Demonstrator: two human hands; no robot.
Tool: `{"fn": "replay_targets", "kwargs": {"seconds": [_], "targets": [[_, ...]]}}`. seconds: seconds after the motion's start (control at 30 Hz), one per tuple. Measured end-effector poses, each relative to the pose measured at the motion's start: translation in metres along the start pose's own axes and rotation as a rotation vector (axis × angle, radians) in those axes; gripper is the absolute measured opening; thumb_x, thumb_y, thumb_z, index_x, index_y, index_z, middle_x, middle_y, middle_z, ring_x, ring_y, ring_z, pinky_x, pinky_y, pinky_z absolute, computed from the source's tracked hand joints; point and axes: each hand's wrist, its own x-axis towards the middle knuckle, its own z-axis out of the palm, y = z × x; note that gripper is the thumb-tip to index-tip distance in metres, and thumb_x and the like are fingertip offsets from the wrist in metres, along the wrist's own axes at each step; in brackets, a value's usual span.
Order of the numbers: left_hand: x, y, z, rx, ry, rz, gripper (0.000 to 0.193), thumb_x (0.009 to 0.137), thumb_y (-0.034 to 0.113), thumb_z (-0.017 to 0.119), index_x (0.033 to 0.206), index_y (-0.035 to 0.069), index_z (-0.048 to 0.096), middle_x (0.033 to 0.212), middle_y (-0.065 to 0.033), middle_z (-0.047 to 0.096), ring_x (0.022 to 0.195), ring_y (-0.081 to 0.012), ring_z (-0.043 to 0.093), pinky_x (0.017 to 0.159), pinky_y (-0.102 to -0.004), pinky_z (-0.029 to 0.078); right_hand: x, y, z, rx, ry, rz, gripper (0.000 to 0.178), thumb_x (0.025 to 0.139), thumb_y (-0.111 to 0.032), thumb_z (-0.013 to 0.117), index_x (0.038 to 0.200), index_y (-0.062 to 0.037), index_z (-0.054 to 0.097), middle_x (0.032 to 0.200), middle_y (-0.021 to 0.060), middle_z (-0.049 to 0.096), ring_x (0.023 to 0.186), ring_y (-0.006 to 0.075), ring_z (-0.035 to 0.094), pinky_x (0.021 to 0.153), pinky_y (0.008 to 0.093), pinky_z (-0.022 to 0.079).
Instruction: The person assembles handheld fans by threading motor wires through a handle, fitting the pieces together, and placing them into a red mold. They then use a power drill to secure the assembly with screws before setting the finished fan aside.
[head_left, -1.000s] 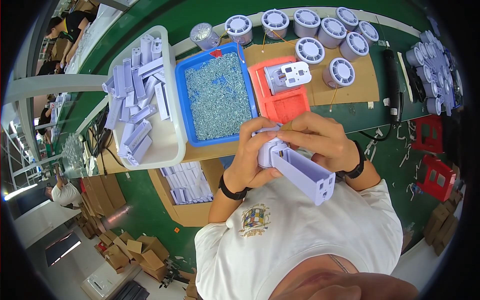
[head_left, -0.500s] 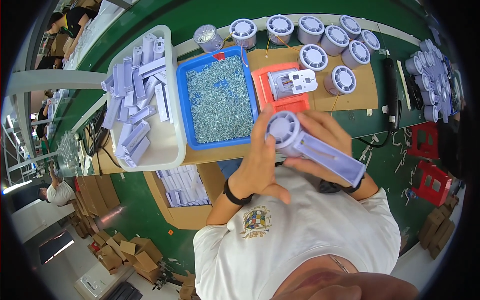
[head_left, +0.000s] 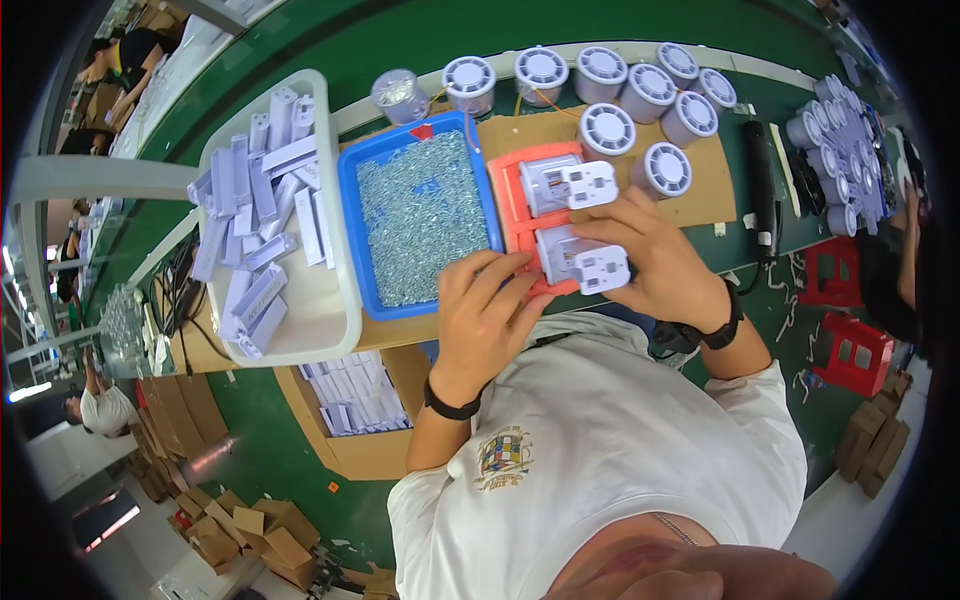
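A red fixture (head_left: 512, 205) on the table cradles two lilac fan housings on their sides, with white slotted ends facing right. My right hand (head_left: 665, 262) closes around the nearer fan housing (head_left: 598, 265), thumb below and fingers above its white end. My left hand (head_left: 483, 318) curls its fingers over the fixture's near left corner, thumb along the front; its fingertips are partly hidden. The farther fan housing (head_left: 548, 188) rests untouched beyond. Left of the fixture, a blue tray (head_left: 350, 215) holds many small silvery screws.
A white bin (head_left: 345, 325) of lilac trough-shaped parts stands at left. Several upright fan housings (head_left: 606, 130) line the back on cardboard; more are massed at far right. A black corded tool (head_left: 762, 190) lies right. Below are an open carton (head_left: 370, 450) and red stools (head_left: 858, 352).
The fan housing that was held up between my hands now lies in the fixture's near slot. My left hand has come down to the fixture's edge. The whole view has shifted slightly.
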Motion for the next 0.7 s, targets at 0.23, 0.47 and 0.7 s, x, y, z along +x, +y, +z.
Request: {"fn": "replay_targets", "kwargs": {"seconds": [0.23, 0.47, 0.7], "targets": [[0.016, -0.002, -0.030, 0.265, -0.077, -0.240, 0.019, 0.080, 0.000, 0.075, 0.099, 0.001, 0.071, 0.095, -0.0123, 0.067, 0.088, -0.0317, 0.064, 0.075, -0.0396, 0.051, -0.078, 0.061, -0.140, -0.512, 0.078, 0.227, 0.046, 0.075, 0.005, 0.066, 0.120, -0.0047, 0.067, 0.133, 0.0143, 0.061, 0.116, 0.0375, 0.060, 0.098, 0.0451, 0.049], [0.031, 0.012, -0.031, 0.315, -0.229, -0.204, 0.020, 0.081, 0.000, 0.076, 0.100, 0.001, 0.071, 0.091, -0.0112, 0.065, 0.077, -0.0279, 0.064, 0.066, -0.0374, 0.050, -0.126, 0.146, -0.187, -0.708, -0.218, -0.006, 0.032, 0.076, 0.001, 0.062, 0.107, -0.0050, 0.069, 0.133, 0.0124, 0.062, 0.130, 0.0362, 0.055, 0.108, 0.0512, 0.042], [0.019, 0.012, -0.031, -0.107, 0.065, -0.470, 0.006, 0.089, -0.005, 0.071, 0.094, -0.004, 0.072, 0.093, -0.0115, 0.071, 0.079, -0.0199, 0.071, 0.067, -0.0279, 0.055, -0.155, 0.125, -0.202, -0.370, 0.007, -0.108, 0.037, 0.078, 0.003, 0.067, 0.113, -0.0072, 0.063, 0.132, 0.0172, 0.062, 0.131, 0.0395, 0.055, 0.114, 0.0583, 0.038]]}}
